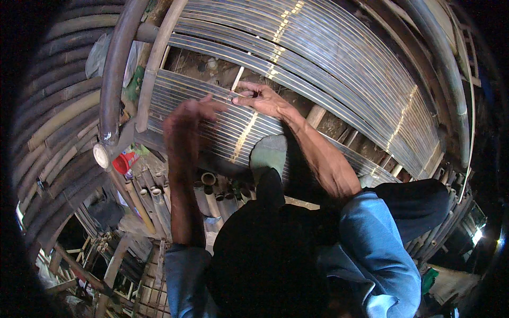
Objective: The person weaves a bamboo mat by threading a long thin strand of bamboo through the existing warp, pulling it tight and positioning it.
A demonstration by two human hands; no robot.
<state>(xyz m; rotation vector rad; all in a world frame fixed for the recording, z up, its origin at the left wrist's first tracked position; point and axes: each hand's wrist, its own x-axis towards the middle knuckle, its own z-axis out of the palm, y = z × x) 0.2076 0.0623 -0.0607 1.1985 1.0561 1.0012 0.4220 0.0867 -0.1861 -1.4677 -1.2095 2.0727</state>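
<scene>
A near panel of dark bamboo slats (pixel 172 98) lies under both hands, with a pale band of lashing across it. Beyond a gap is a wider slatted panel (pixel 339 69) with similar pale bands. My right hand (pixel 265 102) is at the far edge of the near panel, thumb and fingers pinched together beside a thin pale strip (pixel 238 77) that crosses the gap. What sits between those fingertips is too small to make out. To its left, my left hand (pixel 191 119) hovers over the slats, smeared by motion, so its grip is unclear.
My grey-green covered foot (pixel 269 153) rests on the near panel. A thick bamboo pole (pixel 114 79) rises at the left, with a red container (pixel 125 162) below it. Cut bamboo tubes (pixel 159 199) stand near my legs. Long bamboo poles line the left wall.
</scene>
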